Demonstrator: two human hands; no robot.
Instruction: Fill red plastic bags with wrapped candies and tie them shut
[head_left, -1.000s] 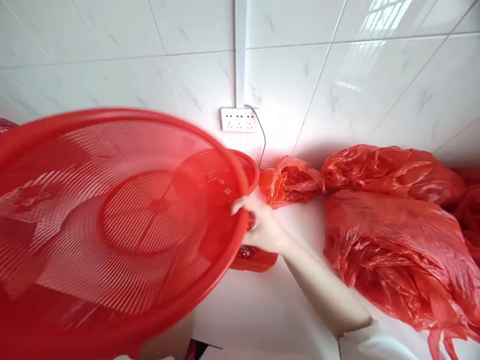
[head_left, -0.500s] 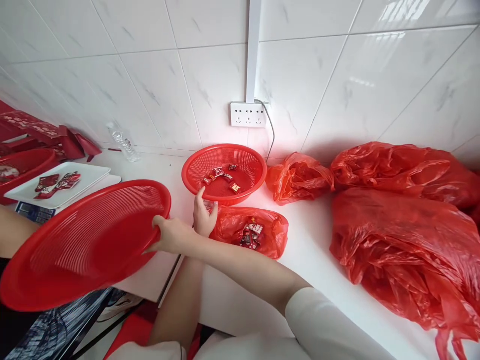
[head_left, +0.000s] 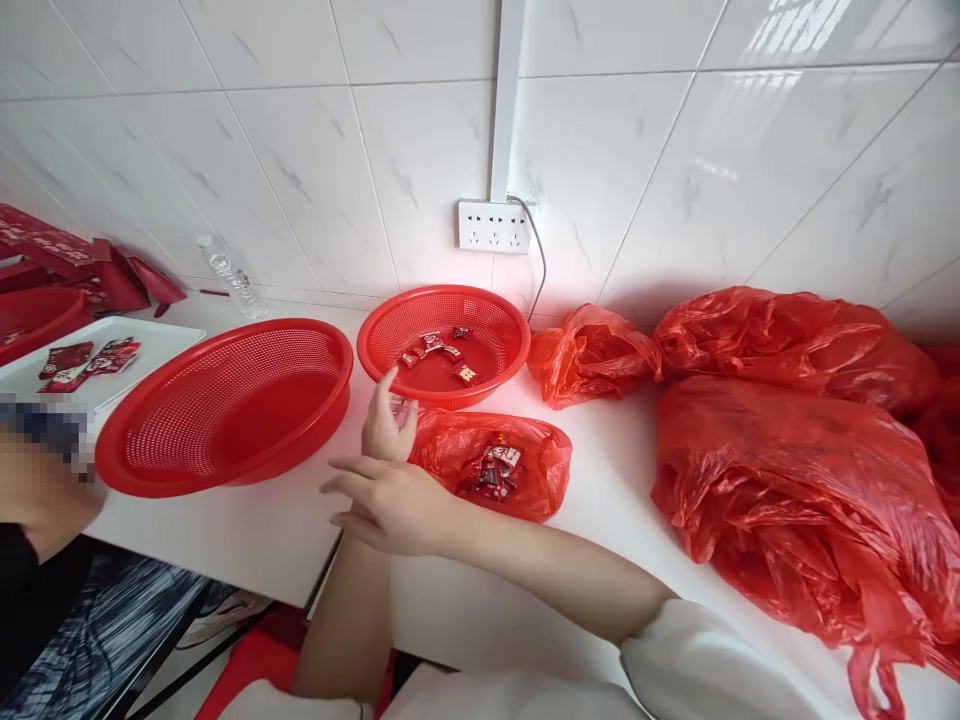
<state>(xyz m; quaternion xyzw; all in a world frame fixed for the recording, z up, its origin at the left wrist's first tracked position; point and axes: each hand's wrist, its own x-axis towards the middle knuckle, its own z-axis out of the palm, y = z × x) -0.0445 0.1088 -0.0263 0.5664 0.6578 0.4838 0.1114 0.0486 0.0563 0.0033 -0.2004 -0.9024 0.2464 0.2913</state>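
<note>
My right hand hangs over the table edge, fingers spread, with nothing in it. To its left, apart from it, a large red plastic basket sits tilted by the white tray, with no contents visible. Crossed behind the right wrist, my left hand is raised with thumb and fingers apart, beside the open red plastic bag. In that bag lie several small wrapped snack packets. A smaller round red basket just behind holds a few more wrapped packets.
A co-worker's arm reaches in at the left. Beyond it, a white tray carries red packets, near a clear plastic bottle. Bulky red plastic bags fill the right side. A socket strip is on the tiled wall.
My right hand has let go of the large red basket and drawn back right. The basket has shifted back and levelled out. My left hand has moved slightly left.
</note>
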